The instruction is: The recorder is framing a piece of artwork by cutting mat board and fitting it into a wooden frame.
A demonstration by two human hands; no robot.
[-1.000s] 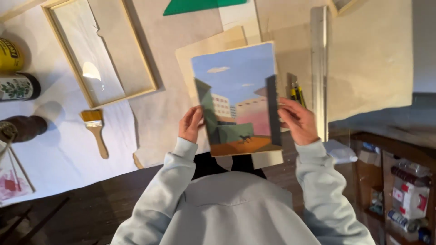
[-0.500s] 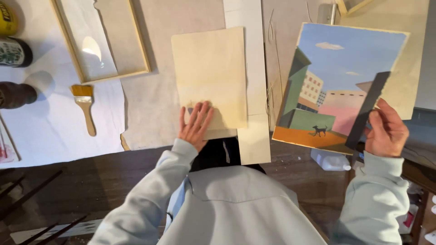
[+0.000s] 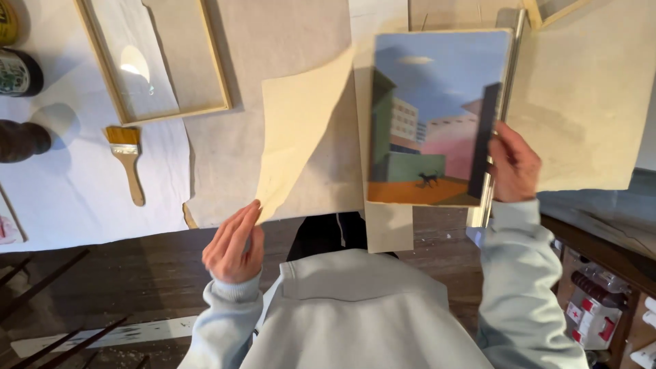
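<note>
Left hand (image 3: 234,242): fingertips pinch cream sheet (image 3: 301,130) at 7 o'clock corner, lifting it.
Right hand (image 3: 512,164): closed on painting (image 3: 430,102) at 3 o'clock edge, keeping it aside.

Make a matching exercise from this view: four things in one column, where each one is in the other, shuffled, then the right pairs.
Things:
1. painting
2. cream sheet
3. brush
4. wooden frame

Places:
A. lying on the white cloth, touched by neither hand
B. lifted at a corner by the left hand
C. held in the right hand
D. flat at the top left, above the brush

Pairs: 1-C, 2-B, 3-A, 4-D
</note>
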